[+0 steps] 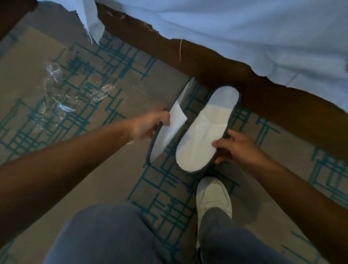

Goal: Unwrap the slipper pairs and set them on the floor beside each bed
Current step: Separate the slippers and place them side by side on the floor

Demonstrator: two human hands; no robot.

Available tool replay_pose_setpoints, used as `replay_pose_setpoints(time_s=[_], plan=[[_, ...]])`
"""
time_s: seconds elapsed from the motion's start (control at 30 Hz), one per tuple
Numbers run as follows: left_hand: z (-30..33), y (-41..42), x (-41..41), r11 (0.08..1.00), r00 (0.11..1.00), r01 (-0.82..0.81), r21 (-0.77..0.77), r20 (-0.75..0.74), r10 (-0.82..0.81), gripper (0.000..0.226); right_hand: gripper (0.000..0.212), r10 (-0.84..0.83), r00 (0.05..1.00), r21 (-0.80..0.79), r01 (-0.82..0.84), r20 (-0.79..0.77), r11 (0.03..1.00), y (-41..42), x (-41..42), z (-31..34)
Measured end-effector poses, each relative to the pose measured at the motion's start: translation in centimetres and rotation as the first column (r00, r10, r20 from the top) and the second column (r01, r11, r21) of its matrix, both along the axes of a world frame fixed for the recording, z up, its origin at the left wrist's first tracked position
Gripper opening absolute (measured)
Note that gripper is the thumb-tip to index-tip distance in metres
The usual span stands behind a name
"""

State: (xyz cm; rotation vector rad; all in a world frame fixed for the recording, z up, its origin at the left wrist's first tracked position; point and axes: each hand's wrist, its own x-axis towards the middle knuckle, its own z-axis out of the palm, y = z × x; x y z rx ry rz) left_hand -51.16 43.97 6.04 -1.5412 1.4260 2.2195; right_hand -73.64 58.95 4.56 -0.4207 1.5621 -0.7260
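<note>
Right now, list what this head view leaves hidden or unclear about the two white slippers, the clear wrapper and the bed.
- Left white slipper: tilted on edge, so its top is mostly hidden; the left hand covers its rim.
- Right white slipper: whether it touches the patterned carpet cannot be told.
- Clear plastic wrapper: glare blurs its outline.
- Bed with white sheet: cut off by the top edge.

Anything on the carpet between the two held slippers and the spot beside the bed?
Nothing visible. The carpet under the left slipper and right slipper looks bare; the plastic wrapper lies off to the left, the person's shoe nearer the body.
</note>
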Motion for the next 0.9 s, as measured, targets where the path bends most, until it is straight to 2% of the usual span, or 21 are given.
replay_pose_setpoints(time_s=[0.1, 0.27, 0.33, 0.4, 0.47, 0.57, 0.67, 0.73, 0.8, 0.9], plan=[[-1.9, 1.0, 1.9, 0.97, 0.979, -0.188, 0.152, -0.043, 0.197, 0.045, 0.034, 0.044, 0.997, 0.078, -0.039, -0.066, 0.996, 1.2, -0.5, -2.7], [-5.9, 2.1, 5.5, 0.878, 0.913, -0.399, 0.266, 0.026, 0.407, 0.034, 0.023, -0.006, 0.984, 0.098, 0.024, -0.176, 0.995, 2.1, -0.1, -6.8], [-7.8, 2.6, 6.1, 0.833, 0.868, -0.489, 0.26, 0.053, 0.493, 0.042, 0.022, -0.012, 0.969, 0.087, 0.034, -0.248, 0.996, 1.9, 0.2, -8.1], [-9.4, 3.1, 6.2, 0.816, 0.84, -0.541, 0.202, 0.084, 0.536, 0.04, 0.025, -0.007, 0.955, 0.091, 0.035, -0.296, 0.995, 1.3, 0.3, -8.9], [-10.7, 3.5, 6.2, 0.861, 0.863, -0.503, 0.079, 0.087, 0.497, 0.039, 0.024, 0.024, 0.936, 0.12, 0.019, -0.35, 0.993, 0.7, 0.4, -9.4], [-12.0, 3.4, 6.7, 0.945, 0.95, -0.218, -0.245, 0.168, 0.263, 0.04, 0.022, 0.099, 0.882, 0.152, -0.031, -0.46, 0.988, 0.1, 0.5, -10.0], [-13.1, 2.8, 7.0, 0.893, 0.94, 0.029, -0.45, 0.316, 0.129, 0.033, 0.04, 0.159, 0.81, 0.167, -0.076, -0.565, 0.983, 0.3, 0.7, -10.4], [-13.6, 2.4, 6.8, 0.861, 0.913, 0.058, -0.506, 0.376, 0.16, 0.032, 0.038, 0.17, 0.785, 0.173, -0.082, -0.596, 0.982, 0.7, 0.8, -10.5], [-13.8, 2.1, 6.8, 0.849, 0.893, 0.0, -0.528, 0.382, 0.238, 0.035, 0.034, 0.229, 0.756, 0.223, -0.112, -0.613, 0.968, 0.7, 0.8, -10.6], [-13.6, 2.4, 7.0, 0.828, 0.862, -0.098, -0.552, 0.369, 0.348, 0.04, 0.032, 0.298, 0.804, 0.305, -0.153, -0.514, 0.94, 0.0, 0.2, -10.3]])
